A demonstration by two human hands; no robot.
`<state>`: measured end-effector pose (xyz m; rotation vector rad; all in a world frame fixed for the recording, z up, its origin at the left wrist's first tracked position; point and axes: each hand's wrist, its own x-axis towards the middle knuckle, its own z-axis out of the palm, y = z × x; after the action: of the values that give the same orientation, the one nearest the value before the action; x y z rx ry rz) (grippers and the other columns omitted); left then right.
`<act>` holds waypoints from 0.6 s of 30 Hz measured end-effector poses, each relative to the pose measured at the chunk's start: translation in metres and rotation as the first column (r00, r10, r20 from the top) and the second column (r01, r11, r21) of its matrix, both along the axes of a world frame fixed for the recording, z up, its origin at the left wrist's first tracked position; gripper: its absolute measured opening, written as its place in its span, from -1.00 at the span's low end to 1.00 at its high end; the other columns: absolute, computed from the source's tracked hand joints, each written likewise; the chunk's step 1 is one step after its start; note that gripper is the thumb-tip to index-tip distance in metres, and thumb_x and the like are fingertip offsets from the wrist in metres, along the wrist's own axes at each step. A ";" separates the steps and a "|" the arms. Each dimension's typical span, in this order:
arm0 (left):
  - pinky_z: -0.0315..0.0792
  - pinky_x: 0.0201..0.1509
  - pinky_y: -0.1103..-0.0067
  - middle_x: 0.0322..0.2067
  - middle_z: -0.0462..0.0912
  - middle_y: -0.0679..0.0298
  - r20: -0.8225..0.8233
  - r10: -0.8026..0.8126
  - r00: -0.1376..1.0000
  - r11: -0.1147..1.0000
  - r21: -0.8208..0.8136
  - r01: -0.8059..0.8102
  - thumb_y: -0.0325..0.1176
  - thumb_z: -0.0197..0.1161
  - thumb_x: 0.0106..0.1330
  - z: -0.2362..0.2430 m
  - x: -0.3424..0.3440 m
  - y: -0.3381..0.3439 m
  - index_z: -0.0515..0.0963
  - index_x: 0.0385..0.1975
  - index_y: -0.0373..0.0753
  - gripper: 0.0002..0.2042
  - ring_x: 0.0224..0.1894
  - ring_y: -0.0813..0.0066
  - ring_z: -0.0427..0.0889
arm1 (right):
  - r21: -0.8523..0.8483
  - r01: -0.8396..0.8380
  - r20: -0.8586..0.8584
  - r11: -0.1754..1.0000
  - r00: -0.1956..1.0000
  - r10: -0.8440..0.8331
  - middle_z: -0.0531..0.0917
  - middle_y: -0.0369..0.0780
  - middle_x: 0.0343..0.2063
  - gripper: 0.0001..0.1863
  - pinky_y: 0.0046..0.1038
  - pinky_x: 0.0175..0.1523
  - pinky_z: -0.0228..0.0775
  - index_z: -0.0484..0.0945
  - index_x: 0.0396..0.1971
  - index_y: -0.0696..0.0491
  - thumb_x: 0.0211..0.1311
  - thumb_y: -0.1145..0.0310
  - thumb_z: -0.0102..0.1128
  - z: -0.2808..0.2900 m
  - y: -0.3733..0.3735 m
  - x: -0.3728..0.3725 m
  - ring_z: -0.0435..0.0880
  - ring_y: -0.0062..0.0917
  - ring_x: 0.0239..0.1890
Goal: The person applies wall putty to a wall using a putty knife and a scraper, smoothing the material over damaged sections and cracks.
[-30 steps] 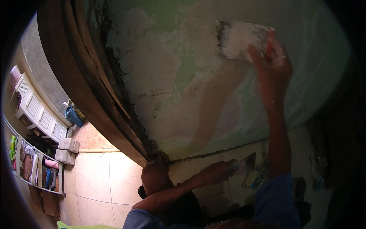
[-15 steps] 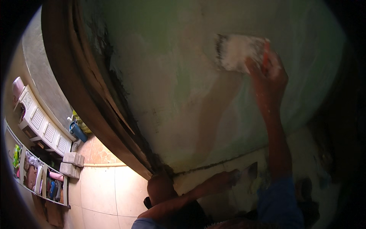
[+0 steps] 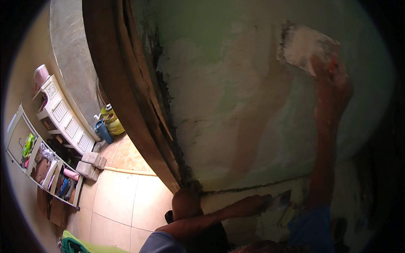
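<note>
My right hand [image 3: 335,86] is closed round the red grip of a wide putty spreader [image 3: 307,47]. Pale, whitish smears cover the spreader's broad blade, which lies against or very near the wall [image 3: 211,101]; actual contact is hard to tell. That wall is patchy, green and grey-white. Lower down, my left arm reaches across my knee, and my left hand [image 3: 258,205] is closed on a putty knife [image 3: 282,199] with a flared blade, held just above the floor. The knife's handle is mostly hidden by the fingers and shadow.
A brown wooden door frame [image 3: 126,80] with a rough, dark edge borders the wall. Beyond it, a tiled floor [image 3: 114,198] holds grey blocks [image 3: 89,165], a white drawer unit [image 3: 63,111], a rack of items [image 3: 46,168], a blue bottle [image 3: 103,130] and a yellow-green container [image 3: 112,120].
My right hand has moved the spreader to the right and tilted it. The whole view has shifted, bringing a green cloth into the lower left. My left hand still holds the putty knife low.
</note>
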<state>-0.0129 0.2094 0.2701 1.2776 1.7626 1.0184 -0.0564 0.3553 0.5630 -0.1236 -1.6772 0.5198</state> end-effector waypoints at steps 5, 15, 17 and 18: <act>0.38 0.01 0.25 -0.11 0.51 -0.06 -0.095 0.025 0.995 0.998 -0.051 -0.030 -0.28 -0.03 0.40 -0.021 0.001 -0.004 0.22 0.22 -0.25 -0.58 -0.05 0.00 0.51 | -0.047 -0.361 -0.181 0.931 0.920 0.348 0.57 -0.27 -0.23 -0.36 -0.60 -0.33 0.34 0.38 0.18 0.13 0.11 0.23 0.35 -0.045 -0.003 0.019 0.46 -0.66 -0.37; 0.42 -0.09 0.21 -0.19 0.55 -0.08 -0.086 -0.055 0.995 0.998 0.003 0.055 -0.32 -0.04 0.38 -0.017 0.014 0.011 0.30 0.07 -0.24 -0.69 -0.15 -0.06 0.57 | 0.245 -0.290 0.143 0.925 0.955 0.261 0.54 -0.35 -0.35 -0.43 -0.66 -0.40 0.27 0.37 0.21 0.12 0.20 0.34 0.26 0.019 0.000 0.013 0.39 -0.75 -0.43; 0.42 -0.14 0.20 -0.24 0.57 -0.07 -0.095 -0.059 0.994 0.998 -0.004 0.059 -0.32 -0.05 0.37 -0.015 0.015 0.014 0.30 0.05 -0.24 -0.71 -0.20 -0.07 0.58 | 0.451 -0.257 0.168 0.854 0.965 0.201 0.54 -0.34 -0.33 -0.44 -0.65 -0.38 0.27 0.37 0.21 0.11 0.20 0.35 0.25 0.058 -0.018 0.009 0.40 -0.75 -0.42; 0.42 -0.16 0.19 -0.27 0.57 -0.07 -0.103 -0.081 0.991 0.997 -0.007 0.080 -0.32 -0.05 0.37 -0.012 0.015 0.021 0.30 0.03 -0.24 -0.72 -0.22 -0.07 0.58 | 0.518 -0.285 0.184 0.806 0.958 0.221 0.55 -0.34 -0.33 -0.44 -0.65 -0.38 0.28 0.38 0.20 0.11 0.19 0.35 0.25 0.078 -0.027 0.007 0.41 -0.74 -0.42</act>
<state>0.0021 0.2304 0.2583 1.4102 1.7729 0.9194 -0.0497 0.3287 0.6411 0.5041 -1.9070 0.2160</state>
